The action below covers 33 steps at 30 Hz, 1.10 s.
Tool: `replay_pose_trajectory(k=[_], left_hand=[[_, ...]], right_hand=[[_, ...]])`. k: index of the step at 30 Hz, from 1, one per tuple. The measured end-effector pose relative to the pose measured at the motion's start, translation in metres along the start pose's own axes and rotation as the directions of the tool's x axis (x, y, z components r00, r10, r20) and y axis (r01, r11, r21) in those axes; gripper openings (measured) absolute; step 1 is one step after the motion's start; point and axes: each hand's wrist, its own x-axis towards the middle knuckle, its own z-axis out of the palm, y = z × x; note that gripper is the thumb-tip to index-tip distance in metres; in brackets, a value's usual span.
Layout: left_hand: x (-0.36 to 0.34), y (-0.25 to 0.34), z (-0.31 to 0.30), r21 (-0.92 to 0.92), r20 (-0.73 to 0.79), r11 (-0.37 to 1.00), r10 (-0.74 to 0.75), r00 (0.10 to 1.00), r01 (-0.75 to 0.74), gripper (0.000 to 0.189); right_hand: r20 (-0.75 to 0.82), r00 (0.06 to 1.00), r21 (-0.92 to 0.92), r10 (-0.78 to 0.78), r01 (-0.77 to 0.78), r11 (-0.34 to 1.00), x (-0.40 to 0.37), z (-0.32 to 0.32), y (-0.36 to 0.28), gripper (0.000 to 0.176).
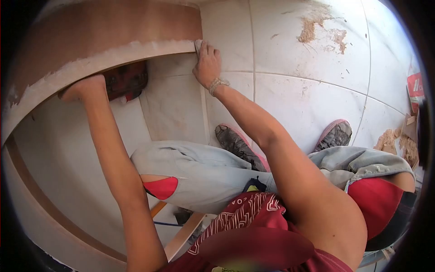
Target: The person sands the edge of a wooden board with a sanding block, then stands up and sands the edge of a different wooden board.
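Observation:
A curved wooden panel (122, 27) with a brown face and a pale, whitish edge crosses the upper left. At its right end is my right hand (208, 63), fingers bent and closed on a small pale flat pad (198, 46) pressed against the panel's corner. A bracelet circles that wrist. My left hand (84, 87) reaches to the underside of the curved edge. Its fingers are hidden behind the panel, so their grip does not show. Right beside it, partly covered by the panel, lies a dark red and black object (131, 79) whose kind I cannot make out.
White floor tiles (294, 54) carry patches of brown dust (312, 29). My shoes (240, 147) stand on them, below my torn jeans. More debris (398, 143) and a red-and-white package (414, 86) lie at the far right. A curved wooden rail (54, 217) runs along the lower left.

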Motion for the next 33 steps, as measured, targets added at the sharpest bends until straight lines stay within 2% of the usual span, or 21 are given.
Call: replay_pose_trajectory(k=[5, 8, 11, 14, 17, 20, 23, 26, 29, 33], left_hand=[[-0.011, 0.001, 0.013, -0.036, -0.062, 0.999, 0.021, 0.998, -0.023, 0.062], [-0.008, 0.006, 0.007, -0.014, -0.01, 1.0, -0.029, 1.0, 0.028, 0.061], [-0.009, 0.006, 0.012, -0.015, -0.049, 1.0, -0.009, 0.999, 0.009, 0.059], [-0.019, 0.009, 0.02, -0.049, -0.066, 0.999, -0.007, 0.998, 0.003, 0.057], [-0.011, 0.005, 0.009, -0.017, -0.04, 1.0, -0.012, 0.999, 0.011, 0.056], [-0.007, 0.004, 0.011, -0.01, -0.075, 1.0, -0.009, 0.997, 0.008, 0.056], [-0.007, 0.004, 0.011, -0.014, -0.02, 1.0, 0.02, 1.0, -0.02, 0.056], [-0.002, 0.0, 0.004, -0.016, 0.008, 0.999, 0.044, 0.999, -0.044, 0.058], [0.001, -0.001, 0.006, -0.003, -0.058, 1.0, 0.0, 0.998, 0.0, 0.06], [-0.013, 0.004, 0.02, -0.03, -0.027, 1.0, 0.005, 1.0, -0.006, 0.061]], right_hand=[[0.006, 1.0, -0.02, -0.02, 0.02, 1.0, -0.01, -0.004, -0.004, 0.08], [0.061, 0.997, 0.012, 0.043, -0.043, 0.999, 0.008, -0.008, -0.006, 0.083], [0.016, 1.0, -0.011, -0.007, 0.007, 1.0, 0.005, 0.005, -0.001, 0.086], [0.091, 0.995, -0.01, 0.043, -0.042, 0.999, -0.012, -0.008, -0.013, 0.083], [0.069, 0.997, -0.027, 0.024, -0.022, 0.999, 0.011, -0.005, -0.002, 0.085], [0.075, 0.996, -0.006, 0.04, -0.04, 0.999, 0.026, -0.009, -0.005, 0.084], [0.088, 0.995, -0.035, 0.039, -0.036, 0.999, -0.007, -0.012, -0.016, 0.084], [0.044, 0.999, -0.033, -0.005, 0.007, 0.999, 0.002, 0.0, -0.003, 0.085], [0.059, 0.994, -0.019, 0.091, -0.09, 0.996, 0.019, -0.007, -0.011, 0.088], [0.007, 1.0, -0.018, 0.029, -0.029, 0.999, -0.003, -0.011, -0.031, 0.087]])
